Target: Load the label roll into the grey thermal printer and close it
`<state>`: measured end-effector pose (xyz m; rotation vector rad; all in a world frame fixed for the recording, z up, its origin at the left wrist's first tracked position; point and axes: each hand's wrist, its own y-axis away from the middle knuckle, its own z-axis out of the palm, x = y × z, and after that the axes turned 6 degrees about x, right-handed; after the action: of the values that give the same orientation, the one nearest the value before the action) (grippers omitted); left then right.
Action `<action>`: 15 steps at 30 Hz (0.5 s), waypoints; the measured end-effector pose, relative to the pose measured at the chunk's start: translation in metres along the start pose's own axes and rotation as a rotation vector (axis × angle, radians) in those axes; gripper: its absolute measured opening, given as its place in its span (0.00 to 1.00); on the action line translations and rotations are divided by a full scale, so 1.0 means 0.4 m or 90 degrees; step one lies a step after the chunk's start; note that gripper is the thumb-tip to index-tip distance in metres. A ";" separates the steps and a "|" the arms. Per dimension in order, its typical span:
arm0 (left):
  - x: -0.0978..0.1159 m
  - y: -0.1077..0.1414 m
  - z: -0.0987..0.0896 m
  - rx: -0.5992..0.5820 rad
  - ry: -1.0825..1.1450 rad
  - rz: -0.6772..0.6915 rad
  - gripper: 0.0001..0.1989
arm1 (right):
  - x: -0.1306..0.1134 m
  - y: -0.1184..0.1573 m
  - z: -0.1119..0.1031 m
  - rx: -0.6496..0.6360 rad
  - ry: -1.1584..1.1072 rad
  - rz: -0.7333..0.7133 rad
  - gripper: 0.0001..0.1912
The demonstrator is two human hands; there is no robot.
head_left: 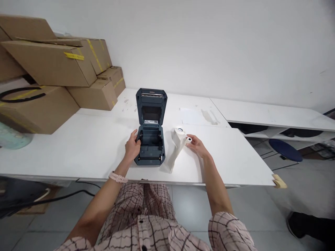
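Observation:
A dark label printer (149,163) rests on the white table with its lid (151,101) raised, showing its hollow inside and the roller along the front. My left hand (132,148) grips the printer's left side wall, fingers at the inner edge. To the right of the printer, my right hand (197,146) holds a small paper roll (188,139) with a dark core hole. From it a loose white paper strip (175,155) hangs down onto the table. Just behind stands another white roll (179,130); whether the strip joins both I cannot tell.
Cardboard boxes (49,64) are stacked on the left. White sheets (196,116) lie behind the rolls. A shelf unit (282,116) and a blue stool (285,150) are on the right. Someone's dark shoe (295,223) shows at lower right.

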<state>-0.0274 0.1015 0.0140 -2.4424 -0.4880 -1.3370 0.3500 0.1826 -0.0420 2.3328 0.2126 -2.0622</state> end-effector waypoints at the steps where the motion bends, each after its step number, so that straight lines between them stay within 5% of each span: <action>1: -0.001 -0.001 0.001 -0.003 0.001 0.004 0.33 | -0.012 -0.002 -0.007 -0.006 0.005 -0.001 0.35; 5: 0.008 0.000 -0.002 -0.005 -0.026 0.013 0.32 | -0.101 -0.034 -0.026 -0.043 0.039 -0.029 0.39; 9: 0.026 0.003 -0.007 -0.005 -0.052 0.014 0.33 | -0.186 -0.121 0.013 -0.138 0.193 -0.018 0.40; 15: 0.037 0.012 -0.012 -0.007 -0.054 -0.002 0.32 | -0.199 -0.206 0.085 -0.174 0.255 0.022 0.37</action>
<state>-0.0213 0.0974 0.0284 -2.5167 -0.5076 -1.2443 0.2975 0.2535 0.0386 2.5175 0.4265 -1.4221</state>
